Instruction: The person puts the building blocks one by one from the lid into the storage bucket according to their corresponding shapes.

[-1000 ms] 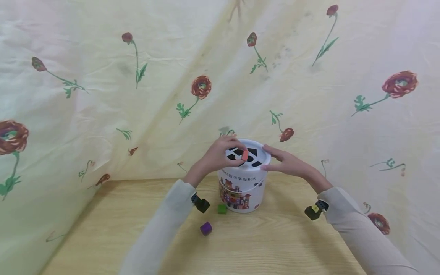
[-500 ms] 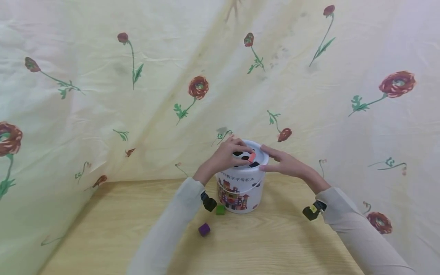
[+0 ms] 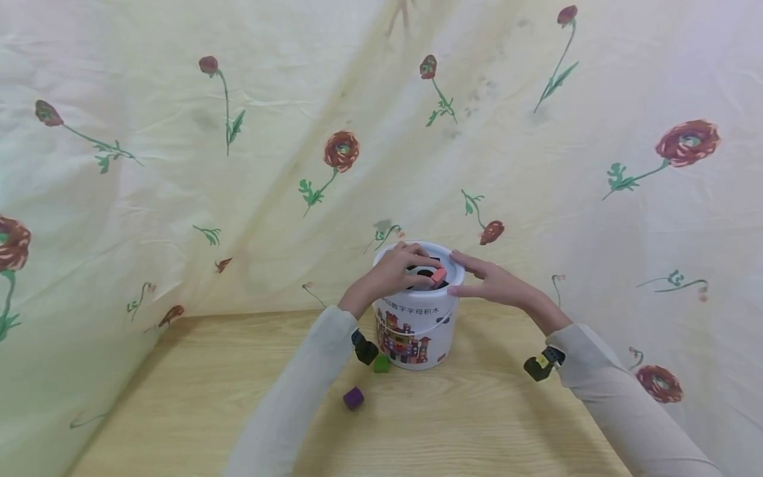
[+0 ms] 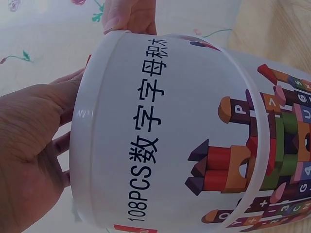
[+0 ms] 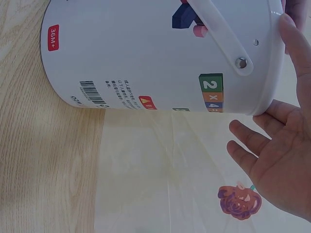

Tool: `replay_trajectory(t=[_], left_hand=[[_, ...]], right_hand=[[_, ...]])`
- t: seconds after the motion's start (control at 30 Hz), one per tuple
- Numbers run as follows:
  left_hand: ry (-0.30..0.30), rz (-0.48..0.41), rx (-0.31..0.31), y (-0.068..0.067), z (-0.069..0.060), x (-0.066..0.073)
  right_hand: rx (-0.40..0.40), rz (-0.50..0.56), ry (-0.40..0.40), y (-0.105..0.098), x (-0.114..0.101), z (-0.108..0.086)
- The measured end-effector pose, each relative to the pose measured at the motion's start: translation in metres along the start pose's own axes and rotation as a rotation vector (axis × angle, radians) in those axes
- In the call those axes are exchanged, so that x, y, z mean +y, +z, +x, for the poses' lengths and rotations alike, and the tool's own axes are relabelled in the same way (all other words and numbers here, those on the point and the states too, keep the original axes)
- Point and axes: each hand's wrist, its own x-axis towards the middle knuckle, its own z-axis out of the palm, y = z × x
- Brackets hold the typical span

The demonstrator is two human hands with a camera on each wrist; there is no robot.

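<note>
A white bucket (image 3: 417, 334) with printed blocks on its side stands upright, its lid (image 3: 451, 270) cut with black shaped holes. Over the lid, the left hand (image 3: 396, 270) pinches a salmon-pink block (image 3: 438, 275) between thumb and fingers, at a hole near the lid's right side; whether it has entered the hole, I cannot tell. In the left wrist view the bucket (image 4: 121, 126) hides the block and those fingertips. The right hand (image 3: 491, 281) touches the rim from the right, thumb and a finger spread; the right wrist view shows this hand (image 5: 286, 145) with its other fingers loose.
On the wooden table (image 3: 453, 424), a green block (image 3: 381, 364) lies by the bucket's base at the front left, and a purple block (image 3: 354, 398) lies nearer the front. A flower-patterned cloth (image 3: 268, 132) hangs behind the bucket.
The left hand has carried the pink block to the right across the lid, and the block now sits lower and more tilted. The right hand has stayed at the rim.
</note>
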Motion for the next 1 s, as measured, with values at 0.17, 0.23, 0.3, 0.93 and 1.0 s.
replay_trajectory(t=[0.17,0.23,0.3,0.93,1.0], left_hand=[[0.009,0.03,-0.008,0.002,0.002,0.001],[-0.001,0.04,-0.017,0.005,0.003,0.001],[-0.015,0.048,-0.03,0.006,0.003,0.0],[-0.049,0.1,0.023,0.004,-0.007,0.002],[-0.052,0.11,0.044,0.003,-0.009,0.002]], right_hand=[[0.0,0.005,0.002,0.0,-0.001,0.0],[0.002,0.009,0.004,0.0,-0.001,0.0],[0.004,0.011,0.003,0.0,-0.002,0.0],[0.01,0.01,-0.022,0.001,-0.002,0.001],[0.013,0.008,-0.027,0.001,-0.003,0.002]])
